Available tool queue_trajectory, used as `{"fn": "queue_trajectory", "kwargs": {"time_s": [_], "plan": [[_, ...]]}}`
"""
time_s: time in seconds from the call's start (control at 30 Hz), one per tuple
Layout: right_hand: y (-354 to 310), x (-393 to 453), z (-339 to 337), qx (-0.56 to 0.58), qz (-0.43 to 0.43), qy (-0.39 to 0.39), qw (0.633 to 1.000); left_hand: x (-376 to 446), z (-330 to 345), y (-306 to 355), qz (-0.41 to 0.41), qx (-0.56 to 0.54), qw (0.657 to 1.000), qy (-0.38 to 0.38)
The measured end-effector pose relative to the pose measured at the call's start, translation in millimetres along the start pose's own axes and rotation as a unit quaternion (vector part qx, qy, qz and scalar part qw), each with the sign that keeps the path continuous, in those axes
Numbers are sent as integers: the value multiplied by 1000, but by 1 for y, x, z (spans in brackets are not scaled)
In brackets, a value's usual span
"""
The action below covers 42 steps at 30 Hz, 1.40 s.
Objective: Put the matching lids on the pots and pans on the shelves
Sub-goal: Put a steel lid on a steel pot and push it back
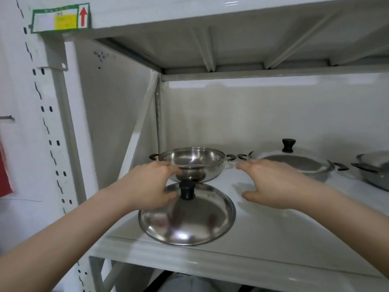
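Head view looks into a white shelf where a steel lid lies dome-up near the front edge, its dark knob standing upright. Directly behind it, farther in, sits the open steel pot it appears to match, so the lid's way onto the pot is up and back. The left hand is the nearer one: it reaches in from the left with its fingers curled loosely around the knob's left side, thumb toward the pot's base, though not visibly clamped (whether they touch the knob I cannot tell). The right hand hovers palm-down and spread just right of the lid, holding nothing. Further right, a covered pan already wears its lid.
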State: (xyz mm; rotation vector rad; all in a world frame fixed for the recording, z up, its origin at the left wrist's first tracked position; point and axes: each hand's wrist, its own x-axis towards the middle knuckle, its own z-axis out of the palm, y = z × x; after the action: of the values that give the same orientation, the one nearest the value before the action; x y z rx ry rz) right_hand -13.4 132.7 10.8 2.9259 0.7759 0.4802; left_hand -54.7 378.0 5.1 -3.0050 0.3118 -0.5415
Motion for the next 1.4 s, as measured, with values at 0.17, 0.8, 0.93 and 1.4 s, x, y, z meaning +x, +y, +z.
{"fn": "queue_trajectory", "kwargs": {"time_s": [0.17,0.8,0.93,1.4], "plan": [[20,34,8,35,22,-23,999,20,15,-2,-18,-7,1000,-8],[46,201,94,421,346,-81,834,70,71,-1,50,5,995,-82],[48,211,112,433,369,-33,821,69,73,-4,71,-15,995,-68],[45,212,118,477,374,-10,796,57,38,-3,84,-76,992,-57]]}}
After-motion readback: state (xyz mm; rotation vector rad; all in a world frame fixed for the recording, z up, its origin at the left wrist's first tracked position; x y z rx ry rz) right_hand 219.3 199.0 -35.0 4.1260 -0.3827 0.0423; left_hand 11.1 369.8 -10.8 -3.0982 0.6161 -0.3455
